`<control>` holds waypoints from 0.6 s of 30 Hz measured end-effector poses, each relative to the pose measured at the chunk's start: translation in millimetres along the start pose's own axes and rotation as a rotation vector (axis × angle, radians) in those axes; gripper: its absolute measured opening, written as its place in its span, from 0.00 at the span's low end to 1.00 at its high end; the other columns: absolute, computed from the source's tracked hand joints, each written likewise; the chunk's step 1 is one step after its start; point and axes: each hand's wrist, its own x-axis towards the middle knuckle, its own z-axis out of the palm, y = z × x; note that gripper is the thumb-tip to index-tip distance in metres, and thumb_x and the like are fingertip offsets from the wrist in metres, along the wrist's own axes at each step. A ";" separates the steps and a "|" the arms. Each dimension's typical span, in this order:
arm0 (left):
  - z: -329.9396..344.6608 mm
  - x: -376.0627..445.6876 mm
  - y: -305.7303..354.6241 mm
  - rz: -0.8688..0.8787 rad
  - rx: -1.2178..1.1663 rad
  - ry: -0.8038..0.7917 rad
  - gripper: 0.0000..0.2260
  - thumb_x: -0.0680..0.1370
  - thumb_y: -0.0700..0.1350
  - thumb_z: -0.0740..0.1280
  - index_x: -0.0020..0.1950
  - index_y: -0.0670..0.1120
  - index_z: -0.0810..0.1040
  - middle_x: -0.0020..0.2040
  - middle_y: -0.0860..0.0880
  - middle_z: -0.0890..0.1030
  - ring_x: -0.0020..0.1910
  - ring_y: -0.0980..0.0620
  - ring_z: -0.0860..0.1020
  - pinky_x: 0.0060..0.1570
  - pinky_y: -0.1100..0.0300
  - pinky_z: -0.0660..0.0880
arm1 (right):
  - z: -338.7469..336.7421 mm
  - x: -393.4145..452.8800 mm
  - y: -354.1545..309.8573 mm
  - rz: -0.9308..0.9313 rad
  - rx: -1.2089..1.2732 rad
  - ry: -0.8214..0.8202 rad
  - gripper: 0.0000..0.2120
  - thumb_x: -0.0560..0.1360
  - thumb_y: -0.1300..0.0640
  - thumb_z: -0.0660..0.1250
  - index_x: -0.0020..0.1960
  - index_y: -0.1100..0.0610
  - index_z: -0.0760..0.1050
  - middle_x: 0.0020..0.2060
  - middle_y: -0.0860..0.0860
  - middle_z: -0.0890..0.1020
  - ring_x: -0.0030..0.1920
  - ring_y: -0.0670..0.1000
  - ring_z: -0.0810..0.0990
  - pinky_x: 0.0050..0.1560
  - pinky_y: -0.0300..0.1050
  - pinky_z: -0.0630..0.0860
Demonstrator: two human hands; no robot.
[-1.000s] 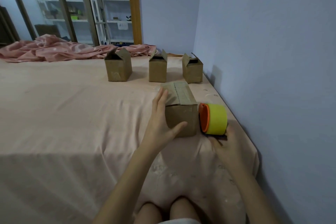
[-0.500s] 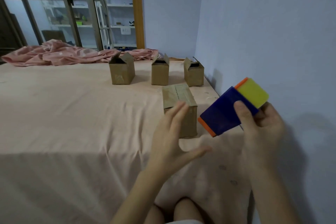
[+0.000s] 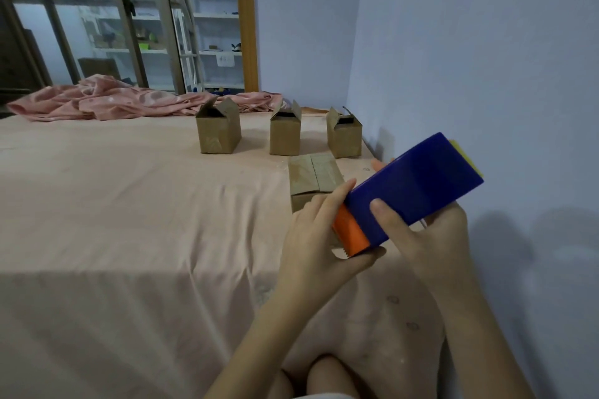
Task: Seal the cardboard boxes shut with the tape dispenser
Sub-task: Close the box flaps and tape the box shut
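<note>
A person seated at a bed (image 3: 129, 204) draped in a peach sheet holds a tape dispenser (image 3: 411, 188) in both hands above the nearest cardboard box (image 3: 312, 176). The right hand (image 3: 431, 236) has its grip wrapped round the dispenser's blue body, thumb pressed on the top face. The left hand (image 3: 311, 243) pinches the orange cutter end, thumb beneath the serrated edge and fingers (image 3: 337, 194) laid over the top, seemingly hunting for the loose end of the tape.

The nearest box sits just beyond and partly behind the left hand, flaps folded flat with the centre seam showing; whether any tape lies on it cannot be told. Farther beyond the hands, three open boxes (image 3: 218, 131) stand in a row near the wall (image 3: 470, 58), flaps up.

The risks look plain enough. The thumb lies close to the cutter's teeth and could be nicked if the tape jerks free. Tape drawn out in mid-air may fold back and stick to itself. With neither hand on the box, its flaps could spring up, and the soft bed gives poor backing for pressing a strip down straight.
</note>
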 end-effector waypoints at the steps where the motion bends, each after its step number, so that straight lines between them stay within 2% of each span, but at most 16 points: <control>1: -1.6 -1.2 -0.7 -0.044 -0.092 -0.022 0.39 0.66 0.59 0.74 0.72 0.57 0.60 0.63 0.58 0.73 0.60 0.59 0.72 0.57 0.56 0.75 | 1.2 -0.5 1.9 -0.004 0.032 0.043 0.19 0.66 0.53 0.74 0.55 0.52 0.73 0.46 0.42 0.82 0.48 0.43 0.81 0.39 0.31 0.77; 4: -4.6 -3.4 -0.4 -0.309 -0.507 -0.006 0.39 0.64 0.60 0.74 0.71 0.59 0.62 0.59 0.59 0.76 0.59 0.58 0.76 0.54 0.60 0.76 | 4.2 -2.6 6.6 0.054 0.151 0.163 0.13 0.68 0.51 0.70 0.52 0.48 0.74 0.44 0.46 0.83 0.45 0.47 0.82 0.41 0.38 0.79; 7: -5.0 -0.4 -2.9 -0.475 -0.838 0.000 0.25 0.72 0.55 0.67 0.67 0.49 0.72 0.53 0.51 0.82 0.51 0.53 0.81 0.47 0.62 0.77 | 5.1 -4.3 12.3 0.152 0.258 0.231 0.12 0.70 0.48 0.69 0.52 0.46 0.76 0.46 0.47 0.84 0.45 0.49 0.83 0.42 0.44 0.80; 9: -4.5 0.7 -3.5 -0.469 -0.910 -0.018 0.18 0.77 0.55 0.64 0.61 0.46 0.77 0.48 0.48 0.83 0.46 0.50 0.82 0.45 0.61 0.78 | 5.8 -3.9 14.0 0.200 0.351 0.283 0.09 0.70 0.48 0.68 0.50 0.44 0.76 0.45 0.47 0.84 0.44 0.47 0.83 0.40 0.41 0.79; 12: -2.1 2.3 2.2 -0.488 -0.974 0.011 0.14 0.75 0.54 0.63 0.51 0.47 0.81 0.39 0.49 0.80 0.38 0.53 0.78 0.41 0.62 0.78 | 8.1 -2.9 16.7 0.259 0.474 0.321 0.10 0.71 0.48 0.67 0.51 0.48 0.75 0.45 0.49 0.84 0.42 0.47 0.83 0.37 0.38 0.78; 15: 3.6 4.0 7.1 -0.519 -0.999 0.088 0.17 0.72 0.56 0.63 0.50 0.45 0.78 0.37 0.50 0.80 0.36 0.55 0.78 0.38 0.63 0.77 | 12.3 -4.4 19.9 0.295 0.546 0.364 0.11 0.73 0.50 0.65 0.52 0.53 0.76 0.43 0.49 0.84 0.40 0.47 0.82 0.36 0.38 0.78; 18: 9.6 3.4 11.1 -0.531 -1.066 0.130 0.15 0.73 0.53 0.63 0.47 0.42 0.76 0.33 0.51 0.79 0.31 0.57 0.76 0.32 0.64 0.75 | 16.0 -4.7 16.0 0.343 0.616 0.386 0.16 0.78 0.52 0.61 0.59 0.60 0.75 0.45 0.53 0.82 0.41 0.48 0.81 0.37 0.39 0.77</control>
